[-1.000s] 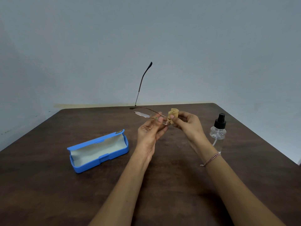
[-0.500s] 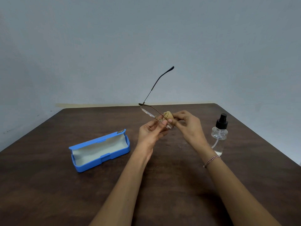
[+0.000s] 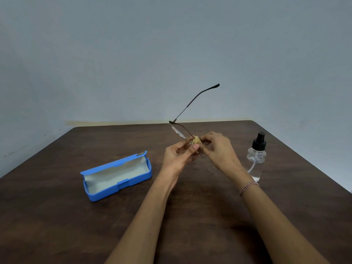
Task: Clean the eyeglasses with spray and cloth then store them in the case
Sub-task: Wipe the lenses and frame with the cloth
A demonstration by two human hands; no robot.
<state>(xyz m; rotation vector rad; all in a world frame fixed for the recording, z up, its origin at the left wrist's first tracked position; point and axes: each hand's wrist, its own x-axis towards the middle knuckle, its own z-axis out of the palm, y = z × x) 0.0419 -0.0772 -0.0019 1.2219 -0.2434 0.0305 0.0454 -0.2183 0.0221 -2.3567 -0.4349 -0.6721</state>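
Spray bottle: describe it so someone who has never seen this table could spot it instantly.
On the dark wooden table, look to the right side, past the right hand. The spray bottle stands upright there: clear plastic with a black pump top, unlike the blue case lying open on the left.

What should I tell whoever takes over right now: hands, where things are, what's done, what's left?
Left hand grips the glasses by the frame, above the table.
Right hand pinches the cloth onto one lens.
Case lies open and empty on the left; spray bottle stands on the right.
Done: wiping under way; whether spray was used cannot be told.
Left: finish wiping, fold the temples, put glasses in case, close it.
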